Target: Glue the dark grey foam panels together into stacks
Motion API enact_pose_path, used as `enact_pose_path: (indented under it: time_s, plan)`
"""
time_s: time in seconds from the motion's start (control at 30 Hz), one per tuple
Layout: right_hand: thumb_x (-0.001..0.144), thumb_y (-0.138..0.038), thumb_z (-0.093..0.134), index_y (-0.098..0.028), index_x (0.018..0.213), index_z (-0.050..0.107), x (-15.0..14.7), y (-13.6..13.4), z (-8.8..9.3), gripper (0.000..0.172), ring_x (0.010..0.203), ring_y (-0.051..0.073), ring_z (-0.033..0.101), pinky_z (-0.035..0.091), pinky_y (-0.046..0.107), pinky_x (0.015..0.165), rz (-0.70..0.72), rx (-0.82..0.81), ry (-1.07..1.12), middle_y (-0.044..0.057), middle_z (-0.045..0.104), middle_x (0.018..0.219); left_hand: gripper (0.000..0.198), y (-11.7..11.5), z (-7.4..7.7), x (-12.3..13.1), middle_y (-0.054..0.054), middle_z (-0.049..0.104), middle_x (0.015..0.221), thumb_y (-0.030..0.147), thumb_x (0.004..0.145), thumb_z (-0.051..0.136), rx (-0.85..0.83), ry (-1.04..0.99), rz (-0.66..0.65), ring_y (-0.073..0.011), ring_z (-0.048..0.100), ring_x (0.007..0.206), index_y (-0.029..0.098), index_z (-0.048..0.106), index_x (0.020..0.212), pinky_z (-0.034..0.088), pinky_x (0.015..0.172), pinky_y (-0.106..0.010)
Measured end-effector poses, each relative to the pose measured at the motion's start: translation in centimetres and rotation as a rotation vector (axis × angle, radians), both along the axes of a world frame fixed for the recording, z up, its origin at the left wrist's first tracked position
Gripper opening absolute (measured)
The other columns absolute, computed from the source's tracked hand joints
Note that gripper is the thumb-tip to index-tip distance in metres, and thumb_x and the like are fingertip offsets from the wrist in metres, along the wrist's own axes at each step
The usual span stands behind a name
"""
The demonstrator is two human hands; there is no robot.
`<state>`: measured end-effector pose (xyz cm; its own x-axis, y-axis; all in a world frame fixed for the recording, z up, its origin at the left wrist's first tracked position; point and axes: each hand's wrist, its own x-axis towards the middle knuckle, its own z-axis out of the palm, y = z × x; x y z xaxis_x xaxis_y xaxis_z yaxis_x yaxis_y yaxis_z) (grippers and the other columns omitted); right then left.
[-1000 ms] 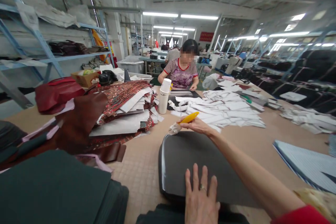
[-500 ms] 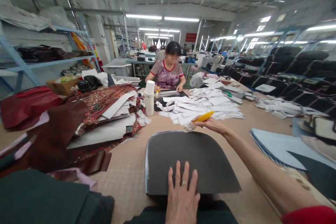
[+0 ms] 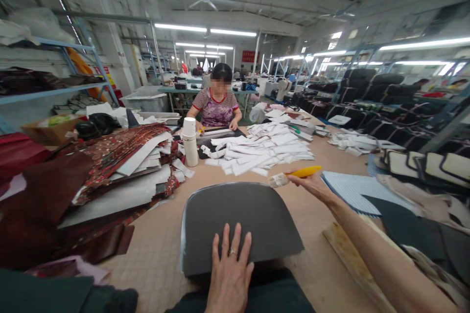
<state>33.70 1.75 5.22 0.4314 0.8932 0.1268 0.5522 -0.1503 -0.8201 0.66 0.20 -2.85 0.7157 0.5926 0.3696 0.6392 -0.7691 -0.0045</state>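
A dark grey panel (image 3: 238, 205) with a rounded far edge lies on the table in front of me, a pale line running along its left and far edges. My left hand (image 3: 231, 274) rests flat on its near part, fingers spread, a ring on one finger. In my right hand (image 3: 316, 187) is a paintbrush (image 3: 304, 171) with a yellow handle and whitish, caked bristles. The bristle tip points left, right by the panel's far right curve; whether it touches the edge I cannot tell. Dark cloth shows below the panel's near edge.
Patterned and white sheets (image 3: 135, 156) are heaped to the left. White strips (image 3: 260, 149) spread beyond the panel, beside a pale cup-topped bottle (image 3: 190, 144). A co-worker (image 3: 217, 100) sits across the table. Blue striped pieces (image 3: 348, 190) and a yellowish block (image 3: 348, 249) lie at right.
My right hand has moved the brush rightward along the panel's far edge to its right curve. My left hand stays flat on the panel. The view has turned to the right.
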Motion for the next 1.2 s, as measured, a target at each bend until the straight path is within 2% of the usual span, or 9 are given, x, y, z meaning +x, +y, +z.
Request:
enact_pose_path:
  time_s: [0.1,0.27,0.43,0.57,0.9,1.03,1.13,1.2]
  plan:
    - [0.069,-0.051,0.057,-0.017,0.088,0.066,-1.6,0.9,-0.3,0.040,0.062,0.018,0.056,0.044,0.030,0.060,-0.041,0.066,0.004,0.002,0.062,0.066,0.051,0.0,-0.4,0.0,0.001,0.038,0.142,0.031,0.089,0.040,0.029,-0.003,0.012,-0.0272,0.037,0.129,0.036,0.026,0.138,0.041,0.097,-0.051]
    - [0.068,-0.048,0.056,-0.019,0.078,0.064,-3.2,1.4,-2.0,0.032,0.069,0.021,0.061,0.046,0.031,0.063,-0.089,0.141,0.002,0.005,0.067,0.075,0.052,0.1,-0.7,0.1,0.002,0.039,0.142,0.028,0.088,0.041,0.052,0.000,0.021,-0.0267,0.037,0.129,0.036,0.028,0.137,0.039,0.098,-0.050]
    - [0.070,-0.042,0.053,-0.018,0.079,0.064,-3.5,-1.6,-3.0,0.027,0.071,0.022,0.063,0.047,0.031,0.065,-0.216,0.152,-0.062,0.006,0.069,0.078,0.054,0.1,-0.3,0.3,0.000,0.043,0.139,0.018,0.082,0.044,0.056,0.011,0.020,-0.0282,0.040,0.127,0.034,0.037,0.134,0.039,0.097,-0.051]
    - [0.072,-0.043,0.050,-0.019,0.079,0.065,-4.4,-3.9,-3.2,0.029,0.065,0.022,0.064,0.045,0.031,0.061,-0.296,0.134,-0.132,0.005,0.069,0.070,0.057,0.0,0.1,0.4,-0.002,0.043,0.140,0.013,0.080,0.044,0.052,0.035,0.021,-0.0287,0.039,0.127,0.033,0.039,0.133,0.037,0.097,-0.051]
    - [0.077,-0.048,0.047,-0.021,0.083,0.067,-8.0,-9.4,-2.9,0.034,0.059,0.020,0.062,0.043,0.029,0.056,-0.406,0.096,-0.227,0.004,0.067,0.062,0.045,-0.1,0.3,0.5,-0.002,0.043,0.140,0.028,0.088,0.043,-0.006,0.025,0.028,-0.0280,0.036,0.129,0.035,0.040,0.132,0.030,0.102,-0.049]
    - [0.080,-0.049,0.044,-0.019,0.094,0.067,-7.5,-7.6,-2.4,0.040,0.067,0.021,0.064,0.046,0.029,0.060,-0.435,0.165,-0.197,0.006,0.070,0.072,0.047,-0.2,0.5,0.5,-0.002,0.042,0.140,0.023,0.087,0.043,0.008,0.049,0.023,-0.0287,0.035,0.130,0.034,0.041,0.132,0.030,0.101,-0.049]
    - [0.081,-0.049,0.042,-0.019,0.091,0.068,-6.8,-5.4,-2.5,0.040,0.067,0.021,0.065,0.046,0.028,0.059,-0.390,0.161,-0.197,0.006,0.070,0.072,0.044,-0.2,0.7,0.5,-0.002,0.043,0.140,0.030,0.088,0.043,-0.014,0.038,0.024,-0.0287,0.036,0.129,0.034,0.042,0.131,0.031,0.101,-0.049]
    - [0.080,-0.048,0.044,-0.020,0.086,0.068,-6.8,-4.9,-2.7,0.037,0.065,0.021,0.065,0.045,0.028,0.058,-0.372,0.138,-0.221,0.005,0.069,0.069,0.043,-0.3,0.8,0.6,-0.002,0.042,0.140,0.030,0.088,0.043,-0.024,0.034,0.026,-0.0288,0.036,0.129,0.034,0.042,0.131,0.031,0.101,-0.049]
